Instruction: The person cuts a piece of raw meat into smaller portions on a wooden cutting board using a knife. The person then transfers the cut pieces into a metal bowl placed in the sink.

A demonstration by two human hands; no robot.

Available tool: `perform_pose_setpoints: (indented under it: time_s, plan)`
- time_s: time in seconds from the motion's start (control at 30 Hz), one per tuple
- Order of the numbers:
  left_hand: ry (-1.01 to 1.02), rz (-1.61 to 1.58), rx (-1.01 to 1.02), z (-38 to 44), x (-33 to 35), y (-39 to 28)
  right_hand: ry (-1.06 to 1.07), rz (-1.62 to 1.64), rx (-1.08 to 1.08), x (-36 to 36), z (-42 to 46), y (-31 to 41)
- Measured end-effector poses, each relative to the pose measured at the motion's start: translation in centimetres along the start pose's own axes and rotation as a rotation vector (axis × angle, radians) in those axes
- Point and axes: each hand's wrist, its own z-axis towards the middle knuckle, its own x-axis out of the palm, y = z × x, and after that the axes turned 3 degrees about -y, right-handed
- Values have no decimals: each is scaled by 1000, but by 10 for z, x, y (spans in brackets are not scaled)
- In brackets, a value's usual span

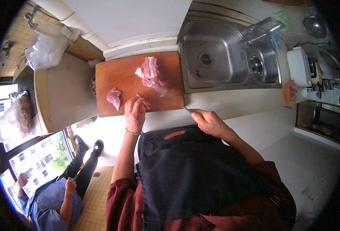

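Note:
My right hand (210,122) grips the handle of a knife (170,96). Its thin blade reaches up and left, and the tip touches or overlaps a large chunk of raw meat (151,69) at the back right of a wooden cutting board (112,70). At the board's front edge, the curled fingers of my left hand (134,111) are on a small piece of raw meat (146,104), which they partly cover. Another small cut of raw meat (114,97) lies on the board to the left.
A double-bowl steel sink (216,75) with a faucet (259,33) adjoins the board on the right. Beyond it are a white appliance (299,66) and an orange basket (289,92). A plastic bag (46,52) hangs at left. Another person (57,199) is at lower left, near the window.

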Motion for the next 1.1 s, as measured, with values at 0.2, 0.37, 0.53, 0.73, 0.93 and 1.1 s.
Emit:
perform_pose_setpoints:
  time_s: [0.2,0.37,0.53,0.73,0.93,1.1]
  plan:
    - [-252,274,-263,15,-45,49,183,22,-54,9,14,9]
    - [23,504,-490,19,-59,86,355,-17,38,24,35,20]
    - [111,420,-387,22,-52,97,338,185,218,18,37,1]
    - [154,-91,-640,18,-50,97,232,201,202,18,37,-10]
    - [-111,-1239,-777,31,-63,17,245,217,166,23,37,-8]
    - [-105,-1499,-746,41,-71,-33,232,228,205,23,38,-10]
